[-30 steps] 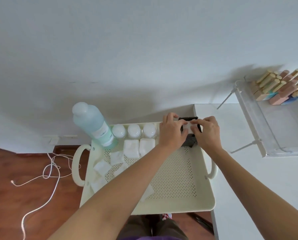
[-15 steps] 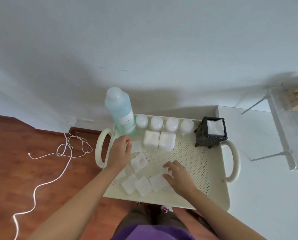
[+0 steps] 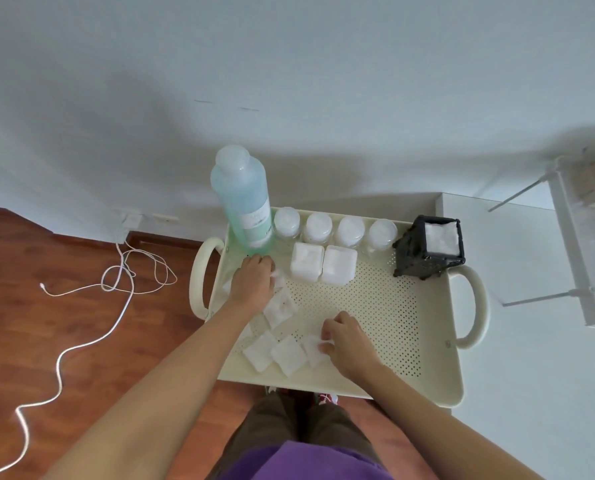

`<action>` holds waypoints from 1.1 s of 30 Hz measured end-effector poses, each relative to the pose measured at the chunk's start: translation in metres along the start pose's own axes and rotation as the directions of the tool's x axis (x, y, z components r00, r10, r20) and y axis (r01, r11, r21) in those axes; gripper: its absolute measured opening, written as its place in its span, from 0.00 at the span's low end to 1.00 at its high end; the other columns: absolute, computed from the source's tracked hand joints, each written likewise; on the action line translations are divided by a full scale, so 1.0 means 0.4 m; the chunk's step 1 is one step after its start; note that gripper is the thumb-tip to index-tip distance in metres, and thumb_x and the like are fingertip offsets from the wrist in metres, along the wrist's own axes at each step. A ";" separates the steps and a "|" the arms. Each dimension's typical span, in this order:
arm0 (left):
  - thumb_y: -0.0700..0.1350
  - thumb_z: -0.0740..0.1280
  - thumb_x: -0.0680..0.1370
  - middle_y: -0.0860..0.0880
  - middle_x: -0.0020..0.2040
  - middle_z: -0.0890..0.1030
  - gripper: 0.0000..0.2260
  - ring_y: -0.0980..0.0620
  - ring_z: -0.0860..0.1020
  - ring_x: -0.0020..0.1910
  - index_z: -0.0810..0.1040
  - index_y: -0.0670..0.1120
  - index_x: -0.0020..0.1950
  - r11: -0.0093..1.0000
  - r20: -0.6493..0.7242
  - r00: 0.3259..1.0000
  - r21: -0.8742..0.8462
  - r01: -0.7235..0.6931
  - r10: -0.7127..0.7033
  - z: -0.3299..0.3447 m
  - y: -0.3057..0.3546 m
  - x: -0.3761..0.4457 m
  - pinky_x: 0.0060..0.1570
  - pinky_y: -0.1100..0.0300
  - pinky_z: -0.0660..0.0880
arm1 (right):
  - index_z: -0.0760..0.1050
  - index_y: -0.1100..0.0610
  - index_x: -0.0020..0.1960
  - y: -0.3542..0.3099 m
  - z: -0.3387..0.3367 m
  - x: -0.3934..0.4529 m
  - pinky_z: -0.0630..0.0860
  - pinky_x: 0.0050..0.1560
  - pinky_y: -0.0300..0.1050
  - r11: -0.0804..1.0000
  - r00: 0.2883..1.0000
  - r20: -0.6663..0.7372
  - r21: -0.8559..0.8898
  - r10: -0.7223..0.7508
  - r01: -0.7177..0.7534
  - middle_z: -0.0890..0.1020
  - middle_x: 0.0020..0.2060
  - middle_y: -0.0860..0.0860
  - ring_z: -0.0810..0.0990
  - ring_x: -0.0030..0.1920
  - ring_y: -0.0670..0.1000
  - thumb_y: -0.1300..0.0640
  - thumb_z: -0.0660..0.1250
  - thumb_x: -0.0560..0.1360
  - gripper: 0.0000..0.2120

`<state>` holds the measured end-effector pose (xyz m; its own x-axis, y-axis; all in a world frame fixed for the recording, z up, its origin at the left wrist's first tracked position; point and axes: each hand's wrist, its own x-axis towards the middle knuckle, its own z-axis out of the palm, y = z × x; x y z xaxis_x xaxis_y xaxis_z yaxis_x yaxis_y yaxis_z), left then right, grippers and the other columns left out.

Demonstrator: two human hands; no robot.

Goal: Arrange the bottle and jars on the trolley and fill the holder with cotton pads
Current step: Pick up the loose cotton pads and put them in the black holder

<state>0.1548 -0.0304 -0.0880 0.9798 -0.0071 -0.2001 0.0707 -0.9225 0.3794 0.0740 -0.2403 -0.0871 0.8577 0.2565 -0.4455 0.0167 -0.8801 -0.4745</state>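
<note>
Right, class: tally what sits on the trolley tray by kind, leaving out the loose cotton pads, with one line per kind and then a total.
Bottle: 1
Round jars: 4
Square jars: 2
Black holder: 1
Total: 8

On the cream perforated trolley tray (image 3: 386, 306) I log an upright bottle (image 3: 244, 202) of pale green liquid at the back left, four round clear jars (image 3: 334, 231) in a row beside it, two square jars (image 3: 322, 264) in front, a black holder (image 3: 429, 247) with white pads inside at the back right, and loose square cotton pads (image 3: 278, 351) scattered front left.
</note>
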 end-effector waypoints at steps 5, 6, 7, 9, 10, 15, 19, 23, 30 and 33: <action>0.37 0.64 0.76 0.46 0.42 0.75 0.02 0.48 0.73 0.42 0.72 0.42 0.45 0.988 -0.028 1.000 -0.151 0.008 -0.012 -0.041 0.020 -0.028 0.38 0.60 0.68 | 0.71 0.56 0.49 0.003 -0.051 -0.012 0.74 0.37 0.44 0.977 0.992 -0.099 0.206 0.078 -0.056 0.79 0.40 0.53 0.77 0.38 0.54 0.61 0.66 0.76 0.04; 0.37 0.64 0.76 0.47 0.39 0.75 0.03 0.50 0.73 0.38 0.71 0.42 0.43 0.982 -0.029 0.999 -0.188 0.014 -0.020 -0.054 0.024 -0.039 0.36 0.61 0.66 | 0.70 0.56 0.49 0.005 -0.068 -0.018 0.72 0.33 0.43 0.968 0.988 -0.121 0.240 0.101 -0.069 0.78 0.37 0.54 0.77 0.36 0.54 0.62 0.65 0.76 0.05; 0.37 0.63 0.77 0.47 0.36 0.74 0.05 0.51 0.71 0.34 0.70 0.42 0.41 0.974 -0.032 0.999 -0.227 0.021 -0.029 -0.066 0.026 -0.049 0.33 0.61 0.66 | 0.68 0.55 0.49 0.008 -0.088 -0.023 0.70 0.30 0.42 0.959 0.983 -0.139 0.273 0.119 -0.078 0.78 0.36 0.54 0.76 0.34 0.56 0.63 0.65 0.76 0.07; 0.37 0.64 0.76 0.48 0.32 0.73 0.07 0.52 0.69 0.31 0.69 0.42 0.39 0.959 -0.035 0.998 -0.282 0.036 -0.048 -0.095 0.032 -0.066 0.33 0.60 0.66 | 0.67 0.51 0.47 0.016 -0.136 -0.037 0.72 0.28 0.46 0.940 0.974 -0.178 0.333 0.139 -0.073 0.78 0.36 0.55 0.77 0.34 0.59 0.64 0.65 0.75 0.10; 0.36 0.64 0.76 0.49 0.32 0.72 0.08 0.53 0.69 0.31 0.69 0.42 0.38 0.956 -0.034 0.999 -0.292 0.031 -0.043 -0.112 0.038 -0.072 0.33 0.61 0.66 | 0.66 0.50 0.46 0.019 -0.163 -0.046 0.73 0.29 0.49 0.930 0.968 -0.203 0.361 0.145 -0.064 0.78 0.37 0.57 0.79 0.34 0.59 0.64 0.66 0.74 0.11; 0.38 0.69 0.74 0.48 0.38 0.78 0.05 0.53 0.73 0.36 0.75 0.45 0.40 0.924 -0.007 0.997 -0.376 -0.073 0.076 -0.213 0.147 -0.089 0.37 0.66 0.69 | 0.72 0.54 0.41 0.043 -0.316 -0.106 0.73 0.28 0.35 0.829 0.909 -0.349 0.558 0.227 0.008 0.82 0.38 0.54 0.80 0.28 0.45 0.62 0.69 0.74 0.07; 0.43 0.71 0.74 0.54 0.42 0.84 0.01 0.58 0.80 0.42 0.83 0.47 0.44 0.799 0.023 0.983 -0.586 -0.136 0.184 -0.254 0.303 -0.061 0.43 0.68 0.75 | 0.77 0.50 0.41 0.093 -0.406 -0.138 0.73 0.33 0.39 0.780 0.795 -0.484 0.626 0.366 0.022 0.81 0.35 0.50 0.80 0.33 0.50 0.58 0.70 0.74 0.05; 0.40 0.72 0.73 0.53 0.44 0.84 0.03 0.56 0.81 0.39 0.84 0.48 0.44 0.677 0.050 0.963 -0.721 -0.148 0.264 -0.233 0.460 -0.006 0.43 0.66 0.77 | 0.80 0.53 0.45 0.144 -0.473 -0.161 0.68 0.36 0.34 0.778 0.701 -0.572 0.627 0.426 0.038 0.81 0.35 0.44 0.76 0.34 0.41 0.59 0.67 0.76 0.04; 0.36 0.71 0.73 0.51 0.46 0.83 0.08 0.52 0.80 0.47 0.83 0.48 0.48 0.598 0.060 0.971 -0.796 -0.092 0.229 -0.108 0.626 0.080 0.49 0.62 0.78 | 0.79 0.52 0.48 0.219 -0.547 -0.168 0.73 0.34 0.38 0.717 0.594 -0.622 0.689 0.510 0.105 0.82 0.44 0.51 0.82 0.36 0.53 0.62 0.69 0.74 0.06; 0.38 0.70 0.73 0.51 0.47 0.85 0.09 0.52 0.81 0.47 0.84 0.49 0.50 0.771 -0.029 0.986 -0.620 -0.146 0.164 -0.052 0.634 0.091 0.53 0.55 0.78 | 0.79 0.53 0.47 0.229 -0.564 -0.146 0.71 0.32 0.35 0.713 0.599 -0.623 0.691 0.503 0.120 0.82 0.43 0.51 0.82 0.36 0.56 0.62 0.70 0.73 0.06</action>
<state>0.2122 -0.2564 0.0198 0.9831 -0.1469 -0.1088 0.0272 -0.4708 0.8818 0.1413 -0.4261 0.0668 0.8423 -0.5380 -0.0328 -0.2403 -0.3203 -0.9163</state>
